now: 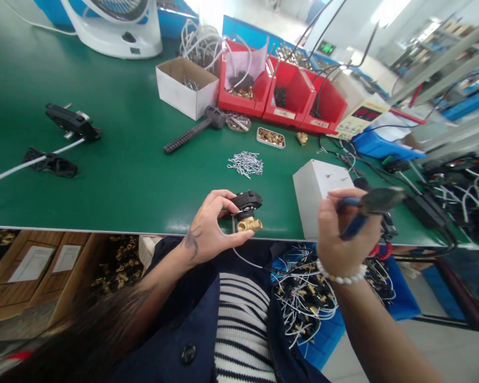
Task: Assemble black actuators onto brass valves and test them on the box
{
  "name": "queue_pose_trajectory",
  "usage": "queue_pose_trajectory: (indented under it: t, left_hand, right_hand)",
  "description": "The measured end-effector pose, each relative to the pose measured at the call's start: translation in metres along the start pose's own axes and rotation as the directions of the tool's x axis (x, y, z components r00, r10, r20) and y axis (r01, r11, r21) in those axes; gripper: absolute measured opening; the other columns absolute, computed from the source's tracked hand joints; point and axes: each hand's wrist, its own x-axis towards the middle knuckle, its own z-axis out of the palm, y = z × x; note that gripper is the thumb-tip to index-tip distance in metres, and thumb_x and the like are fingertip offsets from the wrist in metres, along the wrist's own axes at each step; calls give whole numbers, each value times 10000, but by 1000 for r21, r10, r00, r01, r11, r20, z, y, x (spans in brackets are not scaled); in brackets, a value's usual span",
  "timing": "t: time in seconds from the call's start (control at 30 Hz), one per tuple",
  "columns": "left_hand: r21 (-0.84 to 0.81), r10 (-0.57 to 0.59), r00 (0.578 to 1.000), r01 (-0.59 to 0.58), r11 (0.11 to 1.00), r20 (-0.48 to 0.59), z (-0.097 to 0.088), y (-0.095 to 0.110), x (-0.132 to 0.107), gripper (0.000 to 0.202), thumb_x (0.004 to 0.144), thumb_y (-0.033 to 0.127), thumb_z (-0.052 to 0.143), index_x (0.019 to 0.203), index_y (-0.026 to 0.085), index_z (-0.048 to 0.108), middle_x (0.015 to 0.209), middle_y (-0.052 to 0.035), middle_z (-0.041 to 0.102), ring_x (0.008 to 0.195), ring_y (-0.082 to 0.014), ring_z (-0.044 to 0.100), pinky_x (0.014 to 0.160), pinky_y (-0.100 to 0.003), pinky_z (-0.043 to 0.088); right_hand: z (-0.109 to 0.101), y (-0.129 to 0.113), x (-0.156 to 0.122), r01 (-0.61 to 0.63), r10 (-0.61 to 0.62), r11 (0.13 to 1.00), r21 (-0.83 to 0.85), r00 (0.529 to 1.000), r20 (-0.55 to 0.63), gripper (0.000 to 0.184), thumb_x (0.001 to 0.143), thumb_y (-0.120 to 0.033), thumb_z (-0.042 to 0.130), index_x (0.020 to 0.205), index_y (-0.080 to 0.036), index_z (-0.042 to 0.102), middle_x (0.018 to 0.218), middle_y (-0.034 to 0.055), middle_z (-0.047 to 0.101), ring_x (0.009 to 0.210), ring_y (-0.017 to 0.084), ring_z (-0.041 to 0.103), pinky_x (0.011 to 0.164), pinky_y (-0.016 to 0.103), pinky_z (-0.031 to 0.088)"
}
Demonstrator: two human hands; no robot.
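Note:
My left hand [207, 226] pinches a small assembly at the near edge of the green table [123, 175]: a black plastic cap on a brass fitting [247, 213] with a thin white wire hanging from it. My right hand [341, 231] is closed around blue-handled pliers [369, 205], held to the right of the fitting and apart from it, in front of a white box [317, 189]. A bead bracelet circles my right wrist.
A pile of small metal clips [245, 162], a black mallet [195, 130], a tray of brass parts [270, 137], a cardboard box [186, 85], red bins [287, 90] and a white fan [117, 26] lie behind. Black wired parts [64, 138] sit left. A blue bin of wired fittings [307, 298] is below.

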Motion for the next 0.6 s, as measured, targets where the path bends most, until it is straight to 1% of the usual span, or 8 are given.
queue_pose_trajectory:
  t: [0.13,0.2,0.27,0.33,0.4,0.5,0.53,0.6]
  left_hand:
    - [15,8,1000,-8,1000,14,1,1,0,373,678,275,834,928,170,578,1177,-114,565,1139,-241,571,898,-416,590]
    - [6,6,1000,-6,1000,13,1,1,0,373,678,281,835,927,168,580,1177,-117,562,1141,-240,568,902,-416,590]
    - [-2,4,1000,-4,1000,11,1,1,0,376,679,289,836,927,167,581,1186,-119,559,1146,-240,569,905,-421,591]
    - [0,5,1000,-5,1000,7,1,0,0,382,675,291,840,927,168,580,1192,-118,558,1149,-243,571,907,-432,592]
    - [3,3,1000,-3,1000,12,0,0,0,380,674,284,839,924,171,576,1192,-116,561,1150,-244,572,909,-442,594]
    - [1,2,1000,-2,1000,21,0,1,0,381,672,281,843,912,176,567,1185,-114,563,1149,-244,573,905,-445,599]
    - [-2,4,1000,-4,1000,23,0,1,0,380,672,281,843,909,176,564,1184,-115,561,1151,-243,573,904,-441,600]
    - [-9,12,1000,-12,1000,21,0,0,-1,381,673,279,843,909,176,561,1189,-116,555,1154,-239,571,904,-430,602]
  right_hand:
    - [1,3,2,161,-127,986,-36,880,458,158,866,-132,504,955,-213,608,804,40,638,671,178,602,599,320,461]
    - [-4,2,6,129,-116,992,-8,917,382,137,886,-156,531,974,-210,620,831,39,648,706,174,615,625,312,477]
    - [-6,1,9,40,-45,997,72,996,71,103,909,-220,574,1008,-218,604,881,34,636,720,160,610,650,306,487]
    - [-5,1,8,4,14,994,111,988,-154,97,914,-249,579,1005,-217,585,895,39,617,712,159,598,652,310,487]
    - [0,3,6,47,-47,998,29,999,10,92,904,-212,542,980,-210,594,830,41,611,665,164,578,616,312,470]
    - [3,4,5,207,-141,974,-94,875,464,181,877,-132,480,940,-203,634,767,49,634,649,178,584,593,313,454]
    - [2,4,6,213,-145,973,-92,868,475,184,884,-133,480,949,-203,637,779,49,642,657,176,590,595,311,457]
    - [0,3,6,141,-118,988,-67,955,271,134,914,-179,514,989,-210,621,813,42,645,671,165,591,619,306,475]
